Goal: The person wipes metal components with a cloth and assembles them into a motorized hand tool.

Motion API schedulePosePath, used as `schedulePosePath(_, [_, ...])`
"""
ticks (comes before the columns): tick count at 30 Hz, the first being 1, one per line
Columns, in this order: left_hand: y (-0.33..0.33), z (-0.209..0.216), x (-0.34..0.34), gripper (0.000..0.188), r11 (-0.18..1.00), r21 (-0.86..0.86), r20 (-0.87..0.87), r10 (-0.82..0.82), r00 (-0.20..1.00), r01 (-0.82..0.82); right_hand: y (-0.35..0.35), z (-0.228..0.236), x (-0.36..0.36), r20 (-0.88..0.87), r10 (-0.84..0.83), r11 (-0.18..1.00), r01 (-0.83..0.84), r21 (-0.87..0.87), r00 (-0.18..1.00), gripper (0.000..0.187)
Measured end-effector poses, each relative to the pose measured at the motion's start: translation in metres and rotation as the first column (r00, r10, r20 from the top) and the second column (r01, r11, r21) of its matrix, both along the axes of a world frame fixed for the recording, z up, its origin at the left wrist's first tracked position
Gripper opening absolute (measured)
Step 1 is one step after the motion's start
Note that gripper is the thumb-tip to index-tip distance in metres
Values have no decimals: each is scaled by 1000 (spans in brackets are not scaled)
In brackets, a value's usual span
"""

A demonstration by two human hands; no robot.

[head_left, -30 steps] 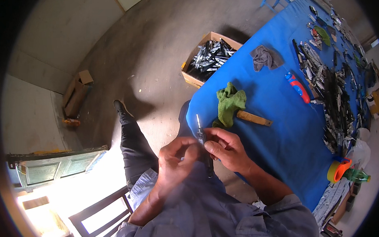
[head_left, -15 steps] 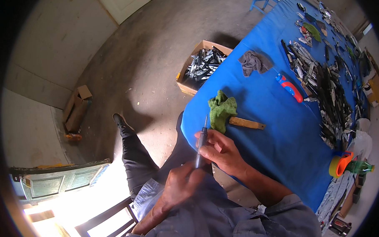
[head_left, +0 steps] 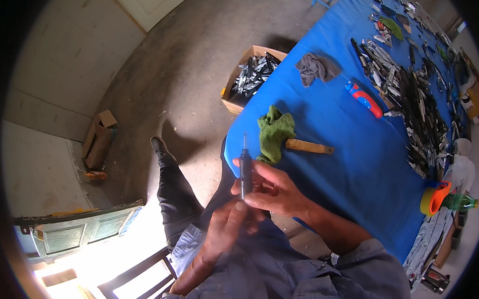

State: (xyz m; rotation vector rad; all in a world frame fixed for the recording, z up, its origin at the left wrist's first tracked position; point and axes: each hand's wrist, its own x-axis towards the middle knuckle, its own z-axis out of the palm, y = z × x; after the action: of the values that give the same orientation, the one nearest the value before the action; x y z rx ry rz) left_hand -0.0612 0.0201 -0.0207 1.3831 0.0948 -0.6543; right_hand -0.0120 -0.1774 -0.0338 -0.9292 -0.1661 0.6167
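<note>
A slim dark cylinder with a thin rod at its upper end (head_left: 245, 173) stands nearly upright over my lap, off the table's near corner. My right hand (head_left: 275, 193) grips it between thumb and fingers. Just below, my left hand (head_left: 226, 224) is closed about the cylinder's lower end, which the fingers hide. A crumpled green cloth (head_left: 275, 133) lies on the table beyond my right hand. From under it sticks a flat wooden handle (head_left: 310, 146); its other end is covered.
On the blue-covered table (head_left: 351, 182) lie a grey rag (head_left: 317, 69), a red-and-blue handled tool (head_left: 365, 101) and a pile of dark and silvery pieces (head_left: 406, 101). Orange and yellow tape rolls (head_left: 435, 199) sit by a green bottle (head_left: 460, 202). A cardboard box (head_left: 230, 105) of similar pieces stands on the floor.
The cylinder has shifted slightly left and lower, and now stands straighter. Both hands moved with it, the left one rising close under the right.
</note>
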Motion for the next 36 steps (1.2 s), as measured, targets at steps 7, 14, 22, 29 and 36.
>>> schedulePosePath(7, [5, -9, 2, 56, 993, -117, -8, -29, 1000, 28, 0, -3, 0, -23, 41, 996, -39, 84, 999, 75])
schedulePosePath(14, [4, -11, 7, 60, 994, -106, 16, 9, 1000, -8, -1, -6, 5, -40, -40, 994, 44, 105, 998, 72])
schedulePosePath(22, [11, -4, 47, 35, 950, 281, 439, 2, 899, -139, -12, 6, 11, -13, -312, 944, 312, 110, 950, 71])
schedulePosePath(29, [-63, 33, 130, 45, 727, 660, 730, -562, 389, -188, -42, 30, 29, 73, -663, 748, 664, 21, 745, 49])
schedulePosePath(36, [-69, -10, 156, 32, 747, 651, 738, -581, 342, -135, -75, 23, 25, 100, -723, 644, 720, -258, 683, 44])
